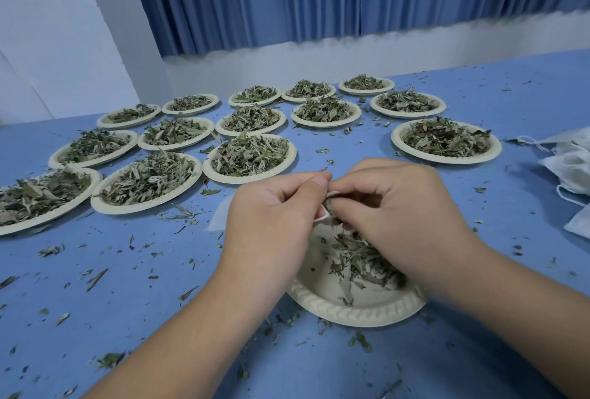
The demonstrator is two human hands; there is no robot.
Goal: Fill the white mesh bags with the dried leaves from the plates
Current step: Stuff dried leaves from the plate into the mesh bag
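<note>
Filling of a single mesh bag (321,217) over the near plate (351,314), seen from the head view. The left hand (274,207) has its fingers curled and pinches the white edge of the bag. The right hand (399,207), fingers also curled, pinches a tuft of dried leaves (332,196) at what appears to be the bag's mouth. Both hands meet just above the far rim of the near plate, which lies on the blue tabletop (153,287) and holds only a thin remnant of leaves on its right half.

Progress, as a judgement: early. Over a dozen full plates (249,156) stand heaped and seemingly untouched in rows beyond the hands, and a heap of spare bags (568,169) lies flat at the right edge of the tabletop. No filled bag can be seen anywhere. The near plate looks close to being emptied, so this bag is probably near its fill.

Hidden or unclear: the body of the bag lies behind the hands, so how full it is cannot be told. A faint pale patch just left of the left hand may be mesh. The heap of spare bags and the leftmost plate are cut off by the frame. Leaf crumbs (95,277) litter the tabletop.
</note>
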